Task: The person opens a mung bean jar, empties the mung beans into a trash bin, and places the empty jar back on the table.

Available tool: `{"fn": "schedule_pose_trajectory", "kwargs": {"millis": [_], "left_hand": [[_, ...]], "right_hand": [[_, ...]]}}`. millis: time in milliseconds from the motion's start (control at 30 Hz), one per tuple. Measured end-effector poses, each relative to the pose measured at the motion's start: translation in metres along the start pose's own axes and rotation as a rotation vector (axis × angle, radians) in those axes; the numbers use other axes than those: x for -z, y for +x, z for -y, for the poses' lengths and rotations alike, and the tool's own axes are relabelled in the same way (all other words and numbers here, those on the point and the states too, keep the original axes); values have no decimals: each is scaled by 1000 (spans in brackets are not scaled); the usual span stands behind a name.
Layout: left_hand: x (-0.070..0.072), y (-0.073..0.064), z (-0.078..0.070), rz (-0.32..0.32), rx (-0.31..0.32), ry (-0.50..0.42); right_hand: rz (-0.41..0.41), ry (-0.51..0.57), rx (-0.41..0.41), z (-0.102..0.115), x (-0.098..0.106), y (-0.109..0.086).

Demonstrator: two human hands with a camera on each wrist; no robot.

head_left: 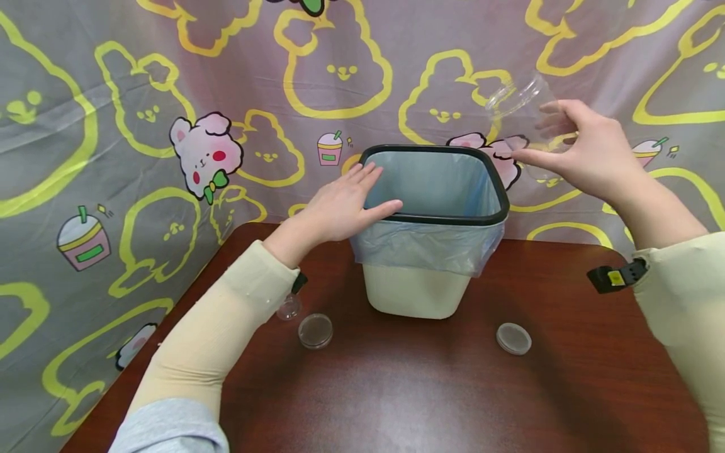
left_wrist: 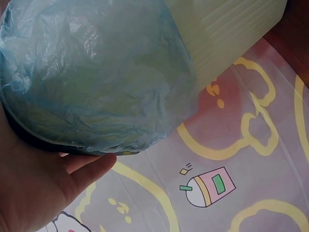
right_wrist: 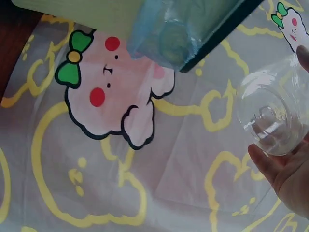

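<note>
A cream trash bin (head_left: pixel 416 292) stands on the table, lined with a thin bluish plastic bag (head_left: pixel 427 245) folded over its black rim (head_left: pixel 442 220). My left hand (head_left: pixel 345 204) rests at the left side of that rim, its fingers extended and the thumb reaching along the front; in the left wrist view the fingers (left_wrist: pixel 96 169) lie beside the rim. Above and to the right of the bin, my right hand (head_left: pixel 595 151) holds a clear plastic jar (head_left: pixel 523 110) between thumb and fingers, tilted. The right wrist view shows the jar's round, see-through end (right_wrist: pixel 270 113).
Two round clear lids, one (head_left: pixel 315 331) left of the bin and one (head_left: pixel 513 338) right of it, lie on the dark red-brown table (head_left: pixel 408 390). Another small clear piece (head_left: pixel 289 307) is partly behind the left sleeve. A patterned cloth (head_left: pixel 272 75) hangs behind the bin.
</note>
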State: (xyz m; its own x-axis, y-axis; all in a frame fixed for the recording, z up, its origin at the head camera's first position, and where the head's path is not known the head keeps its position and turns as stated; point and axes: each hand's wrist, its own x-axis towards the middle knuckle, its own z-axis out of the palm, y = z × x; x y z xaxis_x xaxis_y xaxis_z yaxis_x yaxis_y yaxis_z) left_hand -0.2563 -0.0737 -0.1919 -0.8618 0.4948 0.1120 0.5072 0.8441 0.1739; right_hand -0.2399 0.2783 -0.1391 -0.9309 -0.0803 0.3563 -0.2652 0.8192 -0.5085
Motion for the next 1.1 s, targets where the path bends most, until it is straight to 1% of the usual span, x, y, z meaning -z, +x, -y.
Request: {"fn": "schedule_pose_trajectory", "kwargs": {"millis": [200, 300, 400, 700, 767, 833, 933, 1000, 1100], "left_hand": [[1, -1, 0, 0, 2, -2], [1, -1, 0, -3, 1, -3], [0, -2, -1, -3, 1, -1], [0, -1, -1, -6, -7, 9], [0, -1, -1, -7, -8, 14], [0, -1, -1, -8, -11, 15], [0, 0, 0, -8, -11, 18], [-1, 0, 0, -9, -13, 16], [-1, 1, 0, -6, -12, 17]], "right_hand": [[-63, 77, -85, -18, -7, -10], [-73, 113, -111, -30, -12, -16], [-68, 139, -110, -39, -20, -25], [-32, 243, -49, -65, -40, -59], [-25, 247, -55, -71, -45, -68], [-31, 214, -65, -79, -51, -76], [-30, 139, -104, -89, -57, -89], [-17, 102, -126, -96, -62, -98], [20, 92, -156, -106, -68, -109]]}}
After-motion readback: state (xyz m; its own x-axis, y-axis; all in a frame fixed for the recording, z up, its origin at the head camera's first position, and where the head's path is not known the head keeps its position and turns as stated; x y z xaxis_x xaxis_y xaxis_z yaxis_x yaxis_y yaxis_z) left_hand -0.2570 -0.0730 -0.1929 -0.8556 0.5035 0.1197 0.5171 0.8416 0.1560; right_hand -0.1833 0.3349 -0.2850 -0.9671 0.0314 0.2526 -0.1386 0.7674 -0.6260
